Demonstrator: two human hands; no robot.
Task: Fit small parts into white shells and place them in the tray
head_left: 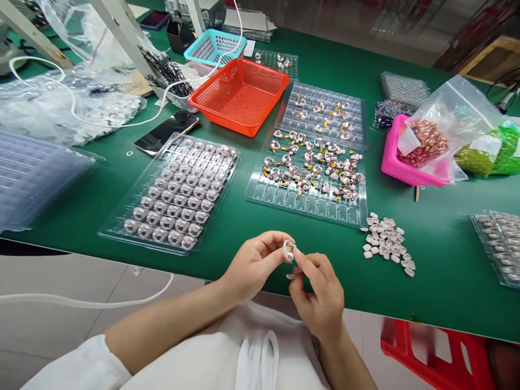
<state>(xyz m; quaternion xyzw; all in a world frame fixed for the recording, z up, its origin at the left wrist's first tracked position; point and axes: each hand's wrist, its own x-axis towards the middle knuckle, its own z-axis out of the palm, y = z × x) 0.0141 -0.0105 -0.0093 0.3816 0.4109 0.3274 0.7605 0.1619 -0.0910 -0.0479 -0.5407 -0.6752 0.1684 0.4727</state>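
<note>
Between the thumb and fingers of my left hand is a small white earbud housing, with a yellowish part showing inside its opening. My right hand is closed beside it, index fingertip against the housing's right edge. Whatever lies between my right finger and thumb is too small or hidden to make out. Beyond my hands lies a clear tray with many wired earbud housings showing yellow bits. Left of that, another clear tray holds rows of silvery-white shells. Loose white caps form a pile to the right.
An orange-red basket and a blue basket stand at the back. At right is a pink basket with a bag of copper-coloured parts. A phone, white cable and stacked plastic trays lie left.
</note>
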